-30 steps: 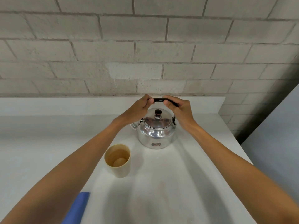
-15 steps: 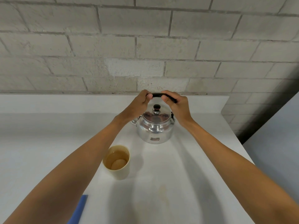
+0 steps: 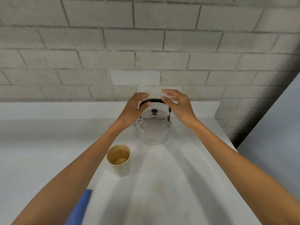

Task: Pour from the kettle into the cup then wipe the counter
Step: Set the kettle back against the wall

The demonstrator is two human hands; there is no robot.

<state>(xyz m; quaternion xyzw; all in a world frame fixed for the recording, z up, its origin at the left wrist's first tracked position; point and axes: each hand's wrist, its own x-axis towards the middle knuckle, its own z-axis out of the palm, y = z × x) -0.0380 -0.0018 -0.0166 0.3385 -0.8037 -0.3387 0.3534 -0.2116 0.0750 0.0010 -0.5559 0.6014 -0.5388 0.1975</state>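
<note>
A shiny metal kettle (image 3: 153, 132) with a black handle and a dark lid knob stands upright on the white counter (image 3: 178, 184), near the back wall. My left hand (image 3: 135, 108) hovers at the left end of the handle, fingers apart, thumb close to the handle. My right hand (image 3: 177, 104) is at the handle's right end with its fingers spread, not gripping. A tan cup (image 3: 119, 159) holding pale brown liquid stands in front of the kettle to the left, beside my left forearm.
A blue cloth (image 3: 79, 207) lies at the near left, partly hidden by my left forearm. A faint yellowish mark (image 3: 159, 185) shows on the counter in front of the cup. A grey brick wall rises behind; the counter's right edge drops off.
Both hands were closed on the kettle's handle and have now opened and come off it. The kettle stands further back on the counter.
</note>
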